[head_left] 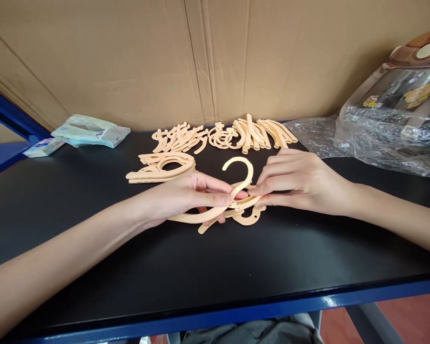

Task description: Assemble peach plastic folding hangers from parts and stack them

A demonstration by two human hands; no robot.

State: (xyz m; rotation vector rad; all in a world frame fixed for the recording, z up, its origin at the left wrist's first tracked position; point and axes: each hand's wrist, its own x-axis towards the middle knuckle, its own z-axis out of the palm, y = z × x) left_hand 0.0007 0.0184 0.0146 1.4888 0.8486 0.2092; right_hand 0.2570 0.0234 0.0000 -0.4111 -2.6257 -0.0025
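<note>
Between both hands is a cream plastic clothes hanger (250, 167), its curved hook pointing up. My left hand (200, 191) pinches it near the hook's base, the thumb lying on top, with one long arm running left under the palm. On the right side, my right hand (290, 184) closes its fingertips on the other arm, beside the joint. Loose cream hanger parts (250, 219) lie on the table just below the hands; my fingers partly cover them. Folded hangers (154, 173) are stacked behind my left hand.
Along the back of the black table (165, 277) lie piles of curved short pieces (181, 136), hooks (222, 137) and long arms (260, 134). A tissue pack (91, 131) sits at back left. A clear plastic bag (387, 138) and a brown-lidded bottle (415, 71) stand at right.
</note>
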